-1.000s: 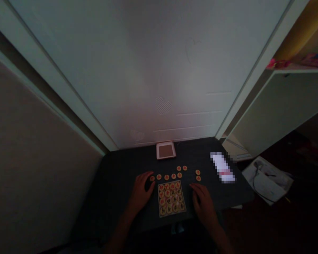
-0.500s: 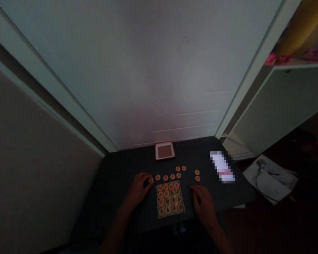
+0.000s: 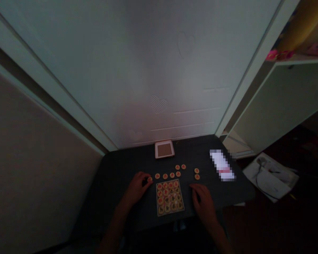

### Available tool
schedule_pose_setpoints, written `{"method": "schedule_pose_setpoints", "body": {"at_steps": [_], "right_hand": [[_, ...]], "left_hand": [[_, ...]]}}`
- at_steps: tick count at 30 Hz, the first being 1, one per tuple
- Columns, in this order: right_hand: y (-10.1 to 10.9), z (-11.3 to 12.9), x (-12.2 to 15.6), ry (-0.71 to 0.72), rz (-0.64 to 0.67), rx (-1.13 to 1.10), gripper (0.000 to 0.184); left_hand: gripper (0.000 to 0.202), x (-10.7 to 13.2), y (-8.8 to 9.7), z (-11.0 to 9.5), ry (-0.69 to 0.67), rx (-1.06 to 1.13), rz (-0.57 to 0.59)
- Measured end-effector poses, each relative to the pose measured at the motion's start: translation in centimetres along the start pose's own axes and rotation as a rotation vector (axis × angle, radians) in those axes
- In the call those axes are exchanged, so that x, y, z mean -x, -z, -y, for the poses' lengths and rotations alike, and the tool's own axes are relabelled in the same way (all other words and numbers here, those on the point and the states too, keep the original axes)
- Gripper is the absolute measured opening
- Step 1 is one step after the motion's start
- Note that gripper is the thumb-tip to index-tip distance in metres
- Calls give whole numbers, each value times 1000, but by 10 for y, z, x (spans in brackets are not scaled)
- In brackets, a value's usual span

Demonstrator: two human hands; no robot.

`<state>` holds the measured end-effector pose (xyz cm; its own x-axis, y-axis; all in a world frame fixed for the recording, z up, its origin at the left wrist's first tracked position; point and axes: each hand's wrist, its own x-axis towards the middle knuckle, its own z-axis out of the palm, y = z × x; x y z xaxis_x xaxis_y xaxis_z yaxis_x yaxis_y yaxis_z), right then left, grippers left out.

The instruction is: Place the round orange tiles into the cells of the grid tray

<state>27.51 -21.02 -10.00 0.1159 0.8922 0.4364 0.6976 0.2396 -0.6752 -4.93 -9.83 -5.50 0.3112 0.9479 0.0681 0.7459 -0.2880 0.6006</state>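
At the left end of a row of round Chinese chess pieces, my left hand (image 3: 137,187) pinches one Chinese chess piece (image 3: 149,179) between thumb and fingers, at the table surface. Red-marked pieces (image 3: 165,176) lie spaced out to its right. Just in front of them is a square tray (image 3: 183,199) filled with rows of pieces, some with red characters and some with black. To the right of this tray my right hand (image 3: 203,203) rests on the table, fingers loosely stretched and holding nothing. Two more pieces (image 3: 196,174) lie beyond its fingertips.
A shallow box or lid (image 3: 164,149) with a pale rim sits at the back of the dark table (image 3: 127,162), against a white panel (image 3: 137,70). A blurred-out bright object (image 3: 222,165) lies at the right. A white box (image 3: 272,180) with a cable stands on the floor.
The piece in my left hand's fingers has tilted slightly and lies deeper in the pinch. My right hand stays in place. The view has shifted a little.
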Motion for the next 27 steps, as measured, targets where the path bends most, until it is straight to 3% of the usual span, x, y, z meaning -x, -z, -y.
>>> {"method": "schedule_pose_setpoints", "body": {"at_steps": [6, 12, 20, 27], "right_hand": [[-1, 0, -1, -4, -4, -7, 27], [3, 6, -2, -26, -10, -56, 27], [6, 49, -17, -33, 52, -163, 26], [0, 81, -31, -6, 104, -289, 24]], "left_hand": [[23, -2, 7, -15, 107, 91, -15], [33, 0, 9, -43, 263, 412, -50], [44, 10, -10, -93, 250, 780, 213], [34, 16, -20, -112, 168, 922, 277]]}}
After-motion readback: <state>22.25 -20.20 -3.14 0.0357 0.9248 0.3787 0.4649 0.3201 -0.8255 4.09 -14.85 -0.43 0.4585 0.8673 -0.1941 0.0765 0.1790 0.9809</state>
